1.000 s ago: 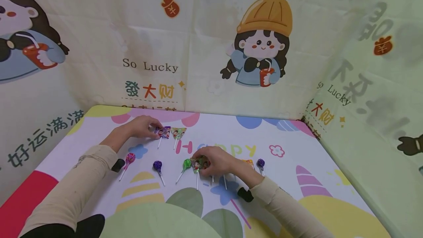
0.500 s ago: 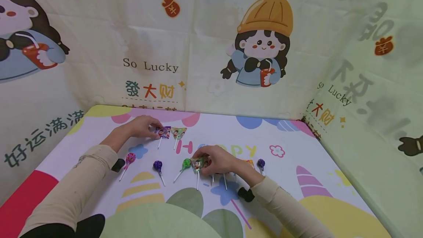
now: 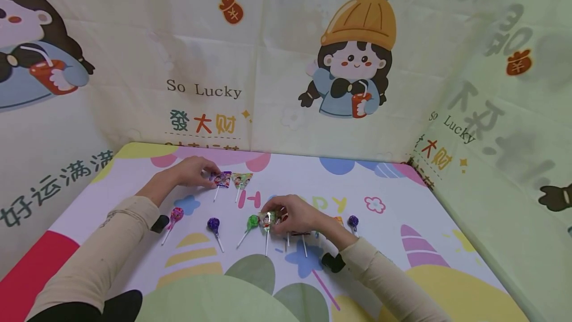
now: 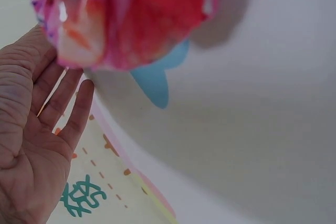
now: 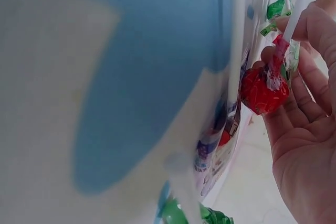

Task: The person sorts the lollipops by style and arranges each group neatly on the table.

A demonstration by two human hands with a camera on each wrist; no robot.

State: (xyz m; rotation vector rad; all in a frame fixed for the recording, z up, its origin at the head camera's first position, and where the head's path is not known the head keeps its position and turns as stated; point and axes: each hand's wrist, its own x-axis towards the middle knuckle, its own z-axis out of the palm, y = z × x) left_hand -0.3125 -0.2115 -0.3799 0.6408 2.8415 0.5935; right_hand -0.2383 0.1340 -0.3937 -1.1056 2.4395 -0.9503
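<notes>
I watch the left hand [image 3: 193,170] pinch the left edge of a purple-wrapped lollipop [image 3: 223,179] between thumb and fingertip. The right hand [image 3: 297,215] has thumb and fingers curled round a flat green-wrapped lollipop [image 3: 268,219], with a red lollipop [image 5: 265,92] just beside its palm. Further out I see a round green lollipop [image 3: 252,221], a dark purple lollipop [image 3: 213,224] and a pink lollipop [image 3: 177,214] near the left sleeve [image 3: 132,214], all on the printed table [image 3: 286,168].

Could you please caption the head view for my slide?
Left hand and right hand among lollipops on a printed tabletop.
</notes>
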